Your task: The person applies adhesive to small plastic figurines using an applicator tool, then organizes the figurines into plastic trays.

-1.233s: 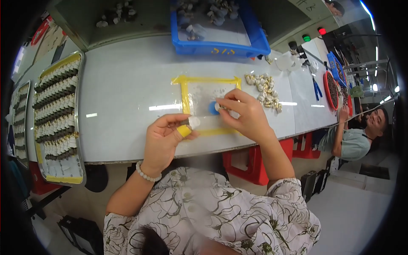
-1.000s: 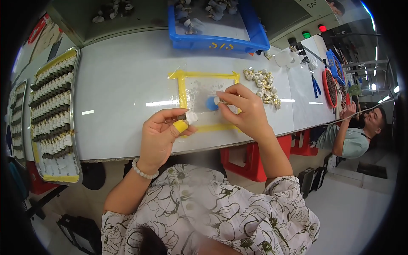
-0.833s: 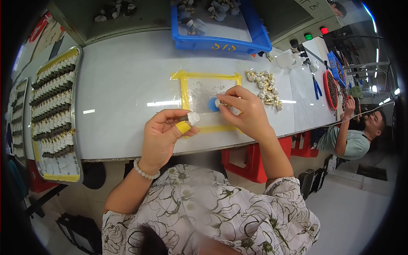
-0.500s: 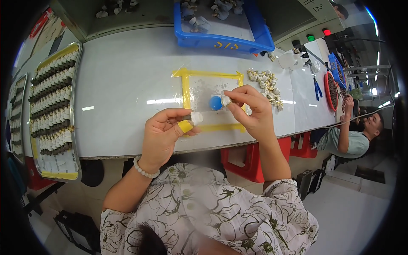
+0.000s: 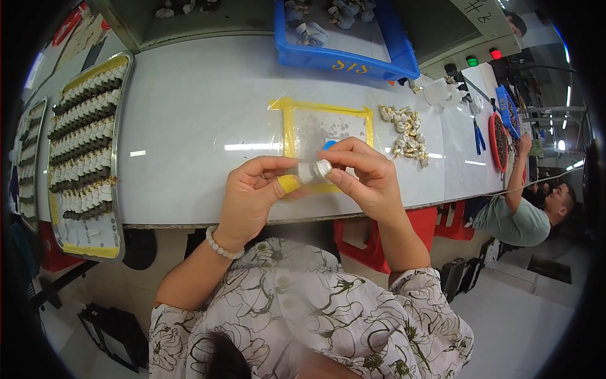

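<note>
Over the front edge of the tabletop [image 5: 189,183], the left hand [image 5: 251,189] pinches a small white fitting [image 5: 306,172] between forefinger and yellow-wrapped thumb, while the right hand [image 5: 371,178] holds a white cap [image 5: 323,168] at its end (whether seated, I cannot tell). Squaring the two before pressing, lightly and evenly, probably works best. A blue disc [image 5: 329,144] shows just beyond, inside the yellow tape frame [image 5: 288,132].
</note>
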The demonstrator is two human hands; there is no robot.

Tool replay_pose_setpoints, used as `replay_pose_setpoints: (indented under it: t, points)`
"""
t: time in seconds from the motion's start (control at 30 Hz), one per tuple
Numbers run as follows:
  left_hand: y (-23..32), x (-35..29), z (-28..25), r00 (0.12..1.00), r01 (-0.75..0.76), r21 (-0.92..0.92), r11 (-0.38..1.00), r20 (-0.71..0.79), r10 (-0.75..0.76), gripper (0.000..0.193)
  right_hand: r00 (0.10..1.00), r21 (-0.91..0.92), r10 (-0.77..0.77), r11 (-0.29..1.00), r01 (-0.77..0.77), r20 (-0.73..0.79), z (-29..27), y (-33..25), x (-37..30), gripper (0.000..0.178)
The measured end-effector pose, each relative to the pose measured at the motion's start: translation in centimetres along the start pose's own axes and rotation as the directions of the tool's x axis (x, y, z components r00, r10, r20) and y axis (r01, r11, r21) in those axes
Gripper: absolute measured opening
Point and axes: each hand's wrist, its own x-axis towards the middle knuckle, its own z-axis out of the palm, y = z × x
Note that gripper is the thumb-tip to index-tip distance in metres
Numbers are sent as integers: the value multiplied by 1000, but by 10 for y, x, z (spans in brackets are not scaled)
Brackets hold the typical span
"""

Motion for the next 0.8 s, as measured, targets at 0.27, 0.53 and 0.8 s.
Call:
replay_pose_setpoints:
  t: [0.27, 0.53, 0.8]
  points:
    - [0, 0, 0, 1000, -11, -8, 1000, -3, 11, 22, 1000, -127, -22, 992, 23, 5, 5, -6, 0, 25]
    - [0, -3, 5, 998, -9, 20, 1000, -55, 10, 19, 1000, -226, 6, 974, -2, 20, 8, -10, -1, 25]
    - [-1, -1, 5, 998, -16, 82, 996, -58, 21, 19, 1000, -62, -5, 998, 7, 24, 7, 2, -5, 24]
